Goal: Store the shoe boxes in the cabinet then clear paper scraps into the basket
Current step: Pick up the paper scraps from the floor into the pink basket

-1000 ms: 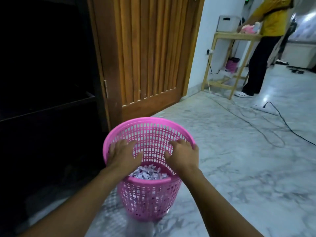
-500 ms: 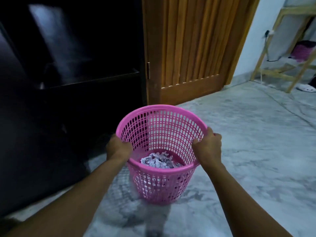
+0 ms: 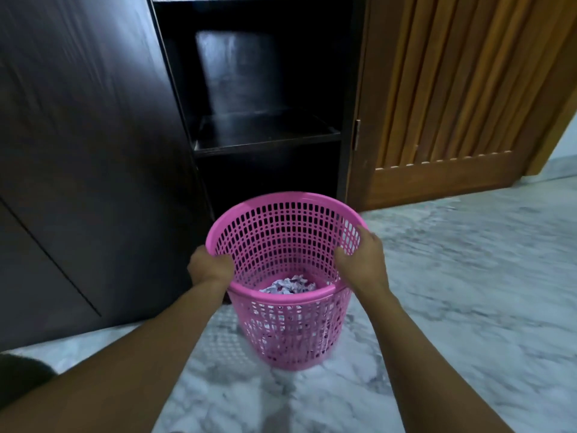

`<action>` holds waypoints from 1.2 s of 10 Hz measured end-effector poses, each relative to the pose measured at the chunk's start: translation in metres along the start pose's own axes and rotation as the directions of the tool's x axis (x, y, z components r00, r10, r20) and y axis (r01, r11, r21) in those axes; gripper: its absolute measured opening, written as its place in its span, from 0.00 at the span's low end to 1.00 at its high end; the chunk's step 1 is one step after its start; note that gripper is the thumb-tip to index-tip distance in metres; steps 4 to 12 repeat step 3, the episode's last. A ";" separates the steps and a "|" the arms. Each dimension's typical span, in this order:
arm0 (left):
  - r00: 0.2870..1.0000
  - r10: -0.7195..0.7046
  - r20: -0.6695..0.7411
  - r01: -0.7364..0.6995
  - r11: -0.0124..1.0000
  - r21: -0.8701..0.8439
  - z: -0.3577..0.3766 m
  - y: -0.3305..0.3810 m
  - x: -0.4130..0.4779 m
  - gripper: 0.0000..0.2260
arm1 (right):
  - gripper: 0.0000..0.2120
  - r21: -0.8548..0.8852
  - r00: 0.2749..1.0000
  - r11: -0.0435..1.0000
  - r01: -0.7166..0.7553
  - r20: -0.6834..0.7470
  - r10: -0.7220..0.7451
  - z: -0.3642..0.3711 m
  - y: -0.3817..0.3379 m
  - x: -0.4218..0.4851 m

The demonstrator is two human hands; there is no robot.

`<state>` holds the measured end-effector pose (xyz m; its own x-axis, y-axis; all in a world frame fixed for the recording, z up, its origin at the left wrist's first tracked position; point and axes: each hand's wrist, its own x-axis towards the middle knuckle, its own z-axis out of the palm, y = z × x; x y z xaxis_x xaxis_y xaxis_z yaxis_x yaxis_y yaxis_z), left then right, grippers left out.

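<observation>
A pink perforated basket [image 3: 290,332] is held just above the marble floor in front of the dark cabinet [image 3: 265,132]. Crumpled white paper scraps [image 3: 288,285] lie at its bottom. My left hand [image 3: 209,267] grips the rim on the left side. My right hand [image 3: 362,260] grips the rim on the right, thumb inside the wall. The cabinet stands open, showing a dark shelf with nothing plainly visible on it; the lower compartment is too dark to read.
A slatted wooden door [image 3: 452,98] stands open right of the cabinet. A dark cabinet panel [image 3: 84,151] fills the left. Grey-white marble floor [image 3: 468,292] spreads to the right and in front.
Both hands went from lying on the basket's opening to gripping its rim at the sides. The view swung left, bringing the open cabinet straight ahead of the basket.
</observation>
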<state>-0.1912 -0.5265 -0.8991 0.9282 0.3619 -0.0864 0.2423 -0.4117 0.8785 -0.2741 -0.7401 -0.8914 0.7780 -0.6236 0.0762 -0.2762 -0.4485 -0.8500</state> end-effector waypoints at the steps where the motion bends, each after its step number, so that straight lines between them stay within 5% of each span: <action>1: 1.000 0.014 0.000 -0.014 0.999 -0.042 0.003 0.000 0.016 0.16 | 0.29 -0.014 0.999 1.000 0.002 0.040 -0.002 0.006 0.001 0.005; 3: 0.997 0.013 0.074 -0.011 1.000 -0.022 0.001 0.006 0.034 0.15 | 0.31 -0.133 0.996 0.990 0.039 0.083 -0.028 0.005 -0.002 0.018; 12: 0.997 0.013 0.074 -0.011 1.000 -0.022 0.001 0.006 0.034 0.15 | 0.31 -0.133 0.996 0.990 0.039 0.083 -0.028 0.005 -0.002 0.018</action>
